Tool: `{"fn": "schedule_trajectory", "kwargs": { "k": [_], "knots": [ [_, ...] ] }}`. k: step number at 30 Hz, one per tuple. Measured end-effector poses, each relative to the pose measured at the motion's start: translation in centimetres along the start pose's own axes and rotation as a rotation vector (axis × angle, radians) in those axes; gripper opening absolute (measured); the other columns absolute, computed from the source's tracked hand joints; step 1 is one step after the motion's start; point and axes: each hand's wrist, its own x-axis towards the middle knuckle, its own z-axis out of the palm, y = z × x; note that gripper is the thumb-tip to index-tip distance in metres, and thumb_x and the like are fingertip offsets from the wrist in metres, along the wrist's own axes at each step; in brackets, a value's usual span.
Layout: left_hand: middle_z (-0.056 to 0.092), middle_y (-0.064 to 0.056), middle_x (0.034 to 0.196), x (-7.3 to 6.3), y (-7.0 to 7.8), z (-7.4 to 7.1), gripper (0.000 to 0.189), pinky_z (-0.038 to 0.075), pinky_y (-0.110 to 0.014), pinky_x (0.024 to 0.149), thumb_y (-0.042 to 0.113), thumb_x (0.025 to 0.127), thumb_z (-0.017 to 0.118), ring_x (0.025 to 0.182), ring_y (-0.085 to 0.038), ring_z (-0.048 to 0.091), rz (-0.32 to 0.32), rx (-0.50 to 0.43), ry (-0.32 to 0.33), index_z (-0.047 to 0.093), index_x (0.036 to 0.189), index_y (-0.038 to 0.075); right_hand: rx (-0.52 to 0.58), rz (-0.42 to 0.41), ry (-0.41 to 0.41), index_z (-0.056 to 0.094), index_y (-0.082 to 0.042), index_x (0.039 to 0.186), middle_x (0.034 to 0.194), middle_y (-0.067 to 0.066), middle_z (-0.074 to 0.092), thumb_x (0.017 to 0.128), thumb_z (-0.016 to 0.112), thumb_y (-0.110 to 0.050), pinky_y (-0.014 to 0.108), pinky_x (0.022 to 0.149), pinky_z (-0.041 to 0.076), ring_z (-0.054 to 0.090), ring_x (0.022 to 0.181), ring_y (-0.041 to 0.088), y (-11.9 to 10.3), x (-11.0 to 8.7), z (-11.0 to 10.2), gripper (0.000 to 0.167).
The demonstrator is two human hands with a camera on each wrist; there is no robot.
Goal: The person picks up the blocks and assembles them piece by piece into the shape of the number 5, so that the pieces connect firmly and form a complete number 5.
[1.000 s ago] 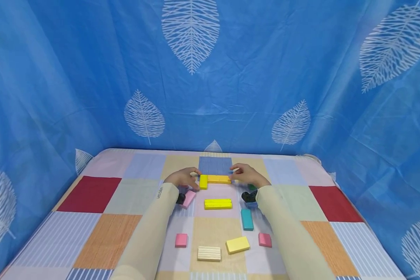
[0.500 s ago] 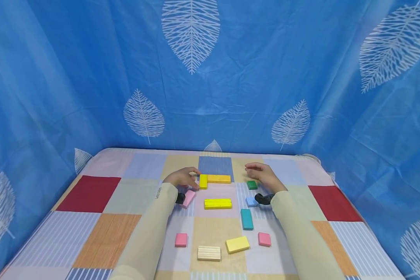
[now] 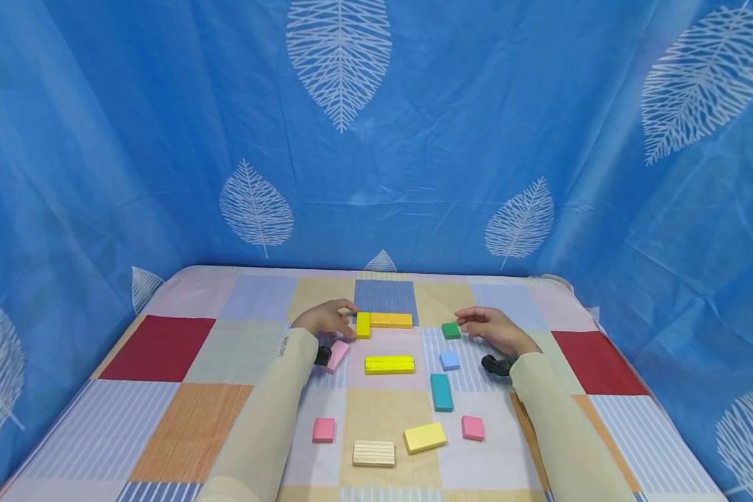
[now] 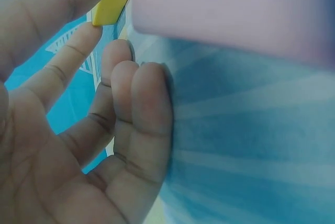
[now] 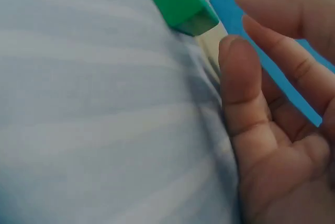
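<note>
At the far middle of the cloth my left hand (image 3: 326,319) pinches an upright-lying yellow block (image 3: 363,325) by its two ends with thumb and index finger. The same yellow block (image 4: 112,4) shows between those fingertips in the left wrist view, the other fingers curling loosely below. Against its right side lies an orange-yellow block (image 3: 392,321), end to side. My right hand (image 3: 492,329) hovers just right of a small green block (image 3: 451,331), holding nothing. In the right wrist view, thumb and fingers stand apart from the green block (image 5: 180,1).
Nearer me lie a bright yellow block (image 3: 390,364), pink block (image 3: 337,356), light blue block (image 3: 449,360), teal block (image 3: 442,392), pale yellow block (image 3: 424,438), ridged wooden block (image 3: 374,454) and two small pink blocks, left (image 3: 323,430) and right (image 3: 473,428). A blue curtain (image 3: 376,174) surrounds the table.
My right hand has left the right end of the orange-yellow block and moved right, then a little nearer, to beside the green block. The left hand stays at the yellow block.
</note>
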Motion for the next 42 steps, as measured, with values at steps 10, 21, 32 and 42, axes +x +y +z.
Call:
{"fn": "schedule_trajectory", "kwargs": {
  "k": [10, 21, 32, 42],
  "knots": [
    [0.064, -0.015, 0.148, -0.1, 0.0, -0.1, 0.066, 0.049, -0.05, 0.112, 0.013, 0.089, 0.09, 0.117, -0.031, 0.06, 0.023, 0.029, -0.009, 0.063, 0.148, 0.02, -0.074, -0.059, -0.008, 0.061, 0.013, 0.142, 0.123, 0.012, 0.071, 0.096, 0.077, 0.0, 0.021, 0.084, 0.052, 0.057, 0.098, 0.018, 0.0, -0.1, 0.7, 0.05],
    [0.064, -0.015, 0.148, -0.2, -0.1, -0.1, 0.065, 0.048, -0.05, 0.112, 0.013, 0.089, 0.089, 0.117, -0.032, 0.059, 0.024, 0.029, -0.008, 0.063, 0.148, 0.02, -0.118, -0.024, 0.042, 0.067, 0.01, 0.136, 0.11, 0.009, 0.068, 0.096, 0.077, 0.001, 0.024, 0.082, 0.05, 0.056, 0.096, 0.021, -0.1, -0.1, 1.1, 0.042],
    [0.062, -0.013, 0.151, -0.3, 0.2, -0.1, 0.066, 0.046, -0.05, 0.113, 0.015, 0.09, 0.089, 0.118, -0.031, 0.058, 0.001, 0.018, -0.016, 0.062, 0.15, 0.022, -0.193, -0.015, 0.043, 0.07, 0.008, 0.134, 0.114, 0.014, 0.07, 0.095, 0.079, -0.004, 0.031, 0.078, 0.053, 0.058, 0.094, 0.023, -1.1, 0.2, 1.3, 0.042],
    [0.062, -0.014, 0.151, -0.1, 0.0, -0.2, 0.065, 0.048, -0.05, 0.114, 0.015, 0.09, 0.089, 0.119, -0.032, 0.059, -0.009, 0.004, -0.024, 0.063, 0.149, 0.022, -0.249, 0.045, 0.081, 0.072, 0.001, 0.134, 0.117, 0.012, 0.07, 0.096, 0.081, -0.01, 0.03, 0.068, 0.05, 0.056, 0.089, 0.022, -2.1, 1.2, 2.6, 0.041]
  ]
}}
